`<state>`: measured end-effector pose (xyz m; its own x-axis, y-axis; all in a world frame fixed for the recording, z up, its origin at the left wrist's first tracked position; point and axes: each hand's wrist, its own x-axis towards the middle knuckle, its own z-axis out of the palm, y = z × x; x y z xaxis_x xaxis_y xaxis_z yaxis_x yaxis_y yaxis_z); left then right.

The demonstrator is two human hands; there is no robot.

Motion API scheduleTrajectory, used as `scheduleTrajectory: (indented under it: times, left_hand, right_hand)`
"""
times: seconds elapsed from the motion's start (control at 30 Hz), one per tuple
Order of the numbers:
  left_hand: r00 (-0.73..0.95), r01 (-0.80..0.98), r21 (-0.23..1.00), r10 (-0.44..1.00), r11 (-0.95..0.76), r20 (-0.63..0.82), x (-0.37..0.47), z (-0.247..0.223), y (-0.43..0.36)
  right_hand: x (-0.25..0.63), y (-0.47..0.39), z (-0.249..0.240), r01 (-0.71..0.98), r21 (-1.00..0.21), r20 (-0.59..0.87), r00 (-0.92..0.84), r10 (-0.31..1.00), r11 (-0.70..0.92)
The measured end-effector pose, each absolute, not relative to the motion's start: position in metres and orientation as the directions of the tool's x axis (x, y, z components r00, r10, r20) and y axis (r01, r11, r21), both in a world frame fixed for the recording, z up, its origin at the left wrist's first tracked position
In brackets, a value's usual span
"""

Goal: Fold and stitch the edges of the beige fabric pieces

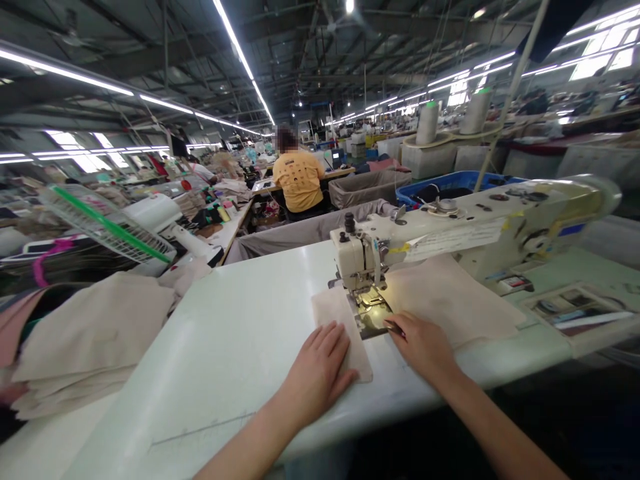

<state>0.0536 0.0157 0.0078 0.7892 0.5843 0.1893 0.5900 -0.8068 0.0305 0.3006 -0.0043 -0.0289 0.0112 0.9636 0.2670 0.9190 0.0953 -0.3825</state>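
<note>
A beige fabric strip lies left of the needle area of a sewing machine. My left hand rests flat on that strip, its fingers stretched towards the machine. At the right front corner of the metal needle plate, my right hand is closed around a small dark metal tool, whose kind I cannot make out. A larger beige fabric piece spreads under the machine arm, behind and right of my right hand. The machine's lamp lights the plate.
Stacked beige fabric and a fan with a green strip stand at the left. Beyond the pale table are grey cloth bins, a blue basket and a seated person in yellow.
</note>
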Motion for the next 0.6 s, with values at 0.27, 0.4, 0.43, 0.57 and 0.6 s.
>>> scheduleTrajectory:
  times: [0.27,0.4,0.43,0.57,0.6]
  left_hand:
    - [0.687,0.726,-0.082,0.723,-0.682,0.068,0.059,0.009,0.030]
    - [0.546,0.835,-0.089,0.795,-0.544,0.264,0.055,-0.008,0.075]
    - [0.540,0.836,-0.073,0.789,-0.544,0.292,0.054,-0.013,0.082]
    - [0.587,0.784,-0.021,0.730,-0.620,0.350,0.049,-0.029,0.094]
    - [0.592,0.777,-0.011,0.723,-0.630,0.356,0.049,-0.031,0.094]
  right_hand:
    - [0.301,-0.006,-0.030,0.869,-0.473,0.332,0.018,0.943,0.150]
    - [0.316,-0.012,-0.026,0.810,-0.563,0.463,0.146,0.875,0.163]
    - [0.323,-0.014,-0.025,0.804,-0.578,0.473,0.188,0.861,0.142]
    - [0.351,-0.027,-0.017,0.789,-0.611,0.413,0.247,0.876,0.066]
    - [0.357,-0.031,-0.015,0.793,-0.605,0.385,0.220,0.896,0.065]
